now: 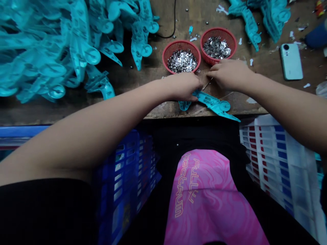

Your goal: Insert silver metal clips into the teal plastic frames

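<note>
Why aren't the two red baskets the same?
The left red basket sits nearer the table edge; the right red basket sits farther back. The left one holds small round rings with holes; the right one's bits look shinier and more jumbled. The left hand lies just in front of the left one, the right hand in front of the right one. Both are round, red, mesh-walled and full of silver parts.

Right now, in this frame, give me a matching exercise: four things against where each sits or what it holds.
Things: 1 left hand; 2 phone; 3 blue crate; 4 left red basket.
Places: A below the table, left side; B on the teal part; C full of silvery bits; D on the table, far right.
Pairs: 1-B; 2-D; 3-A; 4-C.
</note>
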### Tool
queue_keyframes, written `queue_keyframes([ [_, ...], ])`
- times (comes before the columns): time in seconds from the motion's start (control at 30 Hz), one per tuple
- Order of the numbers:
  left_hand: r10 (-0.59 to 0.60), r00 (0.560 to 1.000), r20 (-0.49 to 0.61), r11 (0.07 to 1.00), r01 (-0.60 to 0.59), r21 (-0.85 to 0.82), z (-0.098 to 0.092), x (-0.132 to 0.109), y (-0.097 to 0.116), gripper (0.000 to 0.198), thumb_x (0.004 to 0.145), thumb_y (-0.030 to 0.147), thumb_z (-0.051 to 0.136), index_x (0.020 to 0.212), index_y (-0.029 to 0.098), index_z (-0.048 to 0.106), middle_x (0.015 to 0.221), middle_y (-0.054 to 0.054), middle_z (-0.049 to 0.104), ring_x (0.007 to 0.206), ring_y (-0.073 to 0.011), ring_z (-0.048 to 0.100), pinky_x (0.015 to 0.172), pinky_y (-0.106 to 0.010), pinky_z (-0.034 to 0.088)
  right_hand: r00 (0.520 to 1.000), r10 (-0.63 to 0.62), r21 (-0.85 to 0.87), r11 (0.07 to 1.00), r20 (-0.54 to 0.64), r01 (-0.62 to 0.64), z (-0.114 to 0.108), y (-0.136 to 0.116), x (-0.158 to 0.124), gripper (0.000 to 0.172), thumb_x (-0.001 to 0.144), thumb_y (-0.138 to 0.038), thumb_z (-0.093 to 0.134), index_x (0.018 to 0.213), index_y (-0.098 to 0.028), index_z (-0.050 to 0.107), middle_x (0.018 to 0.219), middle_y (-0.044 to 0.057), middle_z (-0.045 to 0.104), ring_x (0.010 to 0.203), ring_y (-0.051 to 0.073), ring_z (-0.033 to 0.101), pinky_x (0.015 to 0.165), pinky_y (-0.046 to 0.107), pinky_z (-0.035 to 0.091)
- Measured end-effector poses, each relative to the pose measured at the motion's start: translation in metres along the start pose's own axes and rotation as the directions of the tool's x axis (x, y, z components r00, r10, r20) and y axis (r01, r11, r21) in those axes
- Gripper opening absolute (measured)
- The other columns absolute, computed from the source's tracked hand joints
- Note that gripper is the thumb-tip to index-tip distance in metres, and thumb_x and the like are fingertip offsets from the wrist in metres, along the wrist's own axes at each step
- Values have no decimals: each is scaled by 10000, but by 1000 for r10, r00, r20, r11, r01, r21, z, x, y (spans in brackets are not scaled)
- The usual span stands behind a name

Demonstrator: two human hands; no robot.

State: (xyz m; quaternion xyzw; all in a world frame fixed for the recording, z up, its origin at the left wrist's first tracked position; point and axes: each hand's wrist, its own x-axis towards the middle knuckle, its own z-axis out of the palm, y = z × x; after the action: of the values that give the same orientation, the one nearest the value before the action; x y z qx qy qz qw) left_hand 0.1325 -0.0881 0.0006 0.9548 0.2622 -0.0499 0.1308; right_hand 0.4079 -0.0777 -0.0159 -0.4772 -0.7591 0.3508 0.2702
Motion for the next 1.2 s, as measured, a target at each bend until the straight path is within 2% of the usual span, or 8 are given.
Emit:
queue_keyframes([
  [0.13,5,1000,-26,999,-3,53,5,-2,3,206,1037,326,861,1180,221,966,1143,-116,919,1086,-311,863,1012,-401,687,998,50,-310,950,44,-34,6,22,2,619,982,-266,981,599,-296,495,532,39,463,1123,262,731,1134,435,527],
  [0.27,-91,994,-60,992,96,85,8,-1,6,191,1073,320,838,1164,198,954,1161,-144,922,1080,-323,869,990,-418,695,996,6,-512,858,88,40,-12,28,-8,534,871,-474,1078,648,-304,624,601,75,578,933,333,697,953,510,566],
  [0.4,-203,972,-121,977,209,47,8,0,7,188,1057,277,844,1178,182,953,1142,-175,923,1122,-374,891,1031,-468,716,988,-49,-466,878,144,111,-29,17,-20,409,903,-648,1050,776,-326,832,672,75,673,882,344,719,829,470,521],
  [0.57,-148,965,-217,989,151,-3,6,-5,19,346,1115,296,796,1417,197,931,1296,-176,945,1283,-393,904,1162,-499,729,968,-48,-469,868,248,163,-22,8,-26,465,891,-685,1046,719,-322,811,556,62,542,796,316,671,783,452,445],
  [0.7,-129,988,-88,990,134,52,10,-9,39,580,1192,276,697,1735,85,774,1716,-268,835,1607,-406,814,1335,-506,697,972,-37,-441,887,231,139,-15,9,-26,567,900,-717,1054,669,-300,747,521,73,495,818,330,701,789,452,455],
  [0.8,-163,986,-26,983,165,79,11,-11,48,687,1211,262,676,1839,-13,659,1839,-326,740,1747,-414,731,1447,-493,635,978,-35,-406,906,207,118,-16,6,-27,536,929,-705,1041,697,-299,779,568,87,571,873,348,735,827,469,492],
  [1.07,-184,982,-31,974,187,126,10,-14,49,579,1233,237,591,1733,0,763,1756,-319,801,1602,-411,834,1379,-508,696,966,-84,-400,899,246,180,-8,12,-29,423,962,-736,984,852,-334,909,675,111,714,950,384,759,860,484,521],
  [1.2,-166,984,-64,981,171,94,28,-11,47,660,1248,169,525,1849,-64,661,1905,-360,668,1831,-417,677,1559,-531,556,966,-85,-403,897,244,181,0,12,-30,408,970,-678,1006,858,-298,909,698,134,736,965,404,795,875,492,561],
])
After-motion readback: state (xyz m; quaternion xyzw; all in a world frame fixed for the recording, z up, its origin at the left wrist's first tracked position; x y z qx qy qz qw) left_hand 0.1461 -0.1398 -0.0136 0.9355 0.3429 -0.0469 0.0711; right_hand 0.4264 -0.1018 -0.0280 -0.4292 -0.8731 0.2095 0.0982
